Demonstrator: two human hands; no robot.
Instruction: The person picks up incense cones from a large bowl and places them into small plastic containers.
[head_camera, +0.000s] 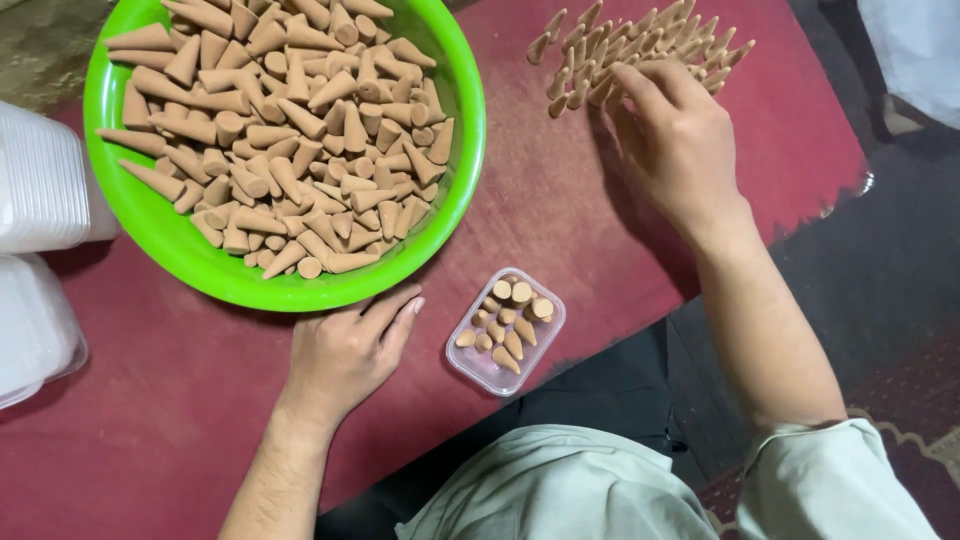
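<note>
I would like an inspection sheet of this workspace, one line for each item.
Surface: dark red mat.
Job's things: green bowl full of tan cones; loose cone pile; small clear box, partly filled with cones.
Clutter: white plastic containers at the left edge.
Grippers: left hand rests by the bowl, holding nothing; right hand fingers the cone pile.
Cables: nothing seen.
Surroundings: dark floor; pale green sleeve.

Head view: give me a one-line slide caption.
Right hand reaches a loose cone pile; left hand rests by a cone-filled green bowl and small clear box.
</note>
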